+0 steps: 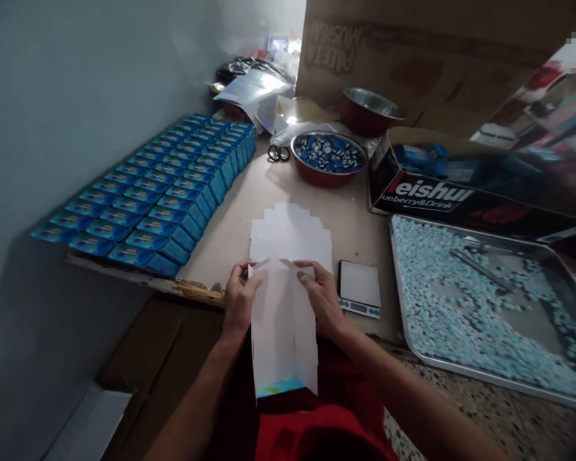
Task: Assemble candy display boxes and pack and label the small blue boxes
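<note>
A partly folded cardboard box blank [283,320] is held upright between my two hands, its plain white inside facing me and a strip of blue print along its lower end. My left hand [240,294] pinches the upper left edge between thumb and fingers. At the upper right edge my right hand [320,294] grips it the same way. Just beyond, more white box blanks [290,230] lie flat on the table. A small digital scale [360,287] sits right of my right hand.
Rows of blue boxes [173,186] fill the table's left side. Ahead are scissors [278,153], a bowl of blue-and-silver pieces [329,179] and another bowl [369,115]. Right, a metal tray [406,320] of pale blue pieces stands before a black carton [427,195].
</note>
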A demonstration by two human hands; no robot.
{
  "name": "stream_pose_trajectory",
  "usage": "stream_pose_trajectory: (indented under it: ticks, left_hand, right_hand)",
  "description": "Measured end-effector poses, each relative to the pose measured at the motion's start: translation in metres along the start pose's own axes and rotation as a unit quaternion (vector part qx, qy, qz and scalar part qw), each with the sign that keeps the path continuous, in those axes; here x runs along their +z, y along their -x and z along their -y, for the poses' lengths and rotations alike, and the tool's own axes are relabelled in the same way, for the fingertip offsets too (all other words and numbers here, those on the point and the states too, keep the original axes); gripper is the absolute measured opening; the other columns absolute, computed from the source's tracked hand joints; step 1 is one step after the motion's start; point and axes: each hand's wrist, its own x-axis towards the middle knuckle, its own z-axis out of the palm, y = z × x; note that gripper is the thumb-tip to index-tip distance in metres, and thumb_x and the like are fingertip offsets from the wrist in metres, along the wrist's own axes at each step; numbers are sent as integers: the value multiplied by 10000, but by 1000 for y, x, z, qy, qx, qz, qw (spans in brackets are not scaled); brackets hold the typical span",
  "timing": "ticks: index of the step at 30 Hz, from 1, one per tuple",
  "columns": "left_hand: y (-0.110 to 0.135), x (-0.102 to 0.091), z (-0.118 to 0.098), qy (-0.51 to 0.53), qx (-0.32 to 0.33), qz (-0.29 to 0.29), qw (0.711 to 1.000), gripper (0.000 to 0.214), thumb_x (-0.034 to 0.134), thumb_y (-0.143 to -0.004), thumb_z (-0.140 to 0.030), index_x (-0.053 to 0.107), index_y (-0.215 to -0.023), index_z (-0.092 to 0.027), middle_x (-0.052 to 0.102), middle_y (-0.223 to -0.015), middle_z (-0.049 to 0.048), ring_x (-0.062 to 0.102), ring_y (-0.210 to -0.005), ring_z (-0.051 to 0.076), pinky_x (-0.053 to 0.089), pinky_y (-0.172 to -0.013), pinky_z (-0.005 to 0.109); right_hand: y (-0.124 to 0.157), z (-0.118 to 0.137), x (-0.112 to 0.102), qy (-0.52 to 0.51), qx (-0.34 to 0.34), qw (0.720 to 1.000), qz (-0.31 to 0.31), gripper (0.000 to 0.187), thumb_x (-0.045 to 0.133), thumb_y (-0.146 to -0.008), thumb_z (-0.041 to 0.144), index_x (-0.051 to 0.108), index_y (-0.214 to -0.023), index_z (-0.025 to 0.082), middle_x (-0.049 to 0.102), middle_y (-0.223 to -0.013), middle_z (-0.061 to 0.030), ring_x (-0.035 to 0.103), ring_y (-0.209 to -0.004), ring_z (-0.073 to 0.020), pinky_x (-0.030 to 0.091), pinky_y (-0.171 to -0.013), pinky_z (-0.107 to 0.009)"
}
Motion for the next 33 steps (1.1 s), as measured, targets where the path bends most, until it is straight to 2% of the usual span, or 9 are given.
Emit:
stream_pose_trajectory:
  ticks: [7, 10, 14, 16, 19, 23, 27, 30, 33]
  left_hand:
    - [3, 13, 6, -62, 66, 78, 993, 229, 667, -760, -338, 593, -927, -200, 633, -1077, 49, 611, -956, 203, 486, -861, 315]
    - [10, 17, 16, -22, 104, 75, 991, 272, 701, -787, -320, 566, -997, -213, 612, -1113, 41, 602, -1017, 195, 478, -916, 309]
    - [21, 27, 17, 58, 135, 17, 989, 548, 780, -783, -334, 457, -1219, -253, 606, -1121, 41, 622, -1052, 192, 489, -941, 317]
    - [23, 30, 13, 47, 150, 21, 987, 505, 742, -836, -355, 471, -1251, -260, 632, -1132, 49, 631, -1086, 199, 486, -964, 328]
    - [20, 31, 8, -3, 156, 38, 987, 201, 584, -955, -391, 603, -1066, -224, 678, -1161, 67, 629, -1125, 209, 461, -1009, 348]
    - [11, 30, 8, -42, 115, 29, 992, 218, 542, -969, -382, 596, -862, -200, 709, -1064, 49, 645, -1044, 204, 469, -970, 343]
    - [7, 30, 8, -40, 127, 29, 991, 147, 619, -901, -264, 586, -1034, -212, 660, -953, 23, 649, -992, 187, 479, -966, 345]
    - [7, 31, 7, -23, 106, 57, 992, 480, 639, -792, -96, 518, -1233, -242, 638, -951, 12, 647, -1010, 190, 486, -978, 366]
    - [6, 31, 7, -58, 68, 71, 993, 606, 599, -704, -21, 525, -1261, -251, 630, -976, 23, 630, -915, 186, 520, -890, 366]
  right_hand:
    - [-11, 5, -16, 268, -51, 954, 122, 245, 466, -926, 132, 707, -945, 170, 690, -995, -95, 628, -865, -190, 434, -804, -301]
    - [-8, 6, -16, 254, -48, 962, 91, 241, 444, -918, 129, 678, -959, 174, 691, -1020, -100, 632, -944, -206, 437, -843, -305]
    - [0, 7, -13, 229, -50, 971, 40, 373, 477, -875, 175, 544, -1242, 171, 703, -965, -83, 646, -884, -231, 448, -822, -335]
    - [0, 7, -15, 222, -32, 974, 31, 485, 476, -882, 210, 438, -1362, 152, 702, -870, -61, 647, -810, -239, 449, -789, -340]
    - [-5, 10, -24, 214, -25, 974, 67, 462, 433, -918, 203, 483, -1376, 164, 732, -923, -82, 665, -865, -241, 454, -825, -342]
    - [-17, 16, -41, 195, -38, 967, 159, 345, 418, -963, 199, 679, -1189, 201, 743, -1141, -89, 662, -1025, -221, 452, -884, -306]
    - [-38, 27, -47, 229, -43, 935, 267, 318, 428, -1014, 303, 722, -971, 188, 751, -964, -73, 648, -847, -192, 429, -726, -273]
    - [-55, 35, -39, 307, -40, 902, 301, 166, 623, -932, 347, 711, -975, 214, 732, -909, -49, 617, -782, -179, 379, -655, -260]
    - [-66, 42, -27, 385, -81, 861, 323, 293, 758, -833, 424, 716, -1061, 246, 731, -970, -62, 630, -835, -209, 383, -669, -274]
